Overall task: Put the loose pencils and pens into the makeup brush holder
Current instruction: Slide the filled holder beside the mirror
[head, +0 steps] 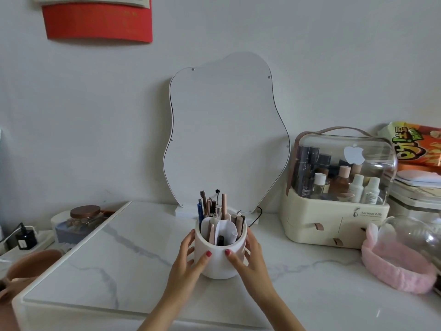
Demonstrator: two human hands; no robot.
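A white round makeup brush holder (219,265) stands on the marble tabletop (133,254) in the middle of the view. Several pens, pencils and brushes (212,207) stick up out of its divided compartments, among them a blue pen on the left side. My left hand (188,258) wraps the holder's left side and my right hand (248,254) wraps its right side, thumbs on the front. No loose pen or pencil is visible on the table.
A wavy-edged mirror (224,130) leans on the wall behind the holder. A cream cosmetics case (334,211) with a clear lid stands at the right, a pink fluffy headband (396,266) in front of it. A jar (84,217) and a charger (25,237) sit at the left.
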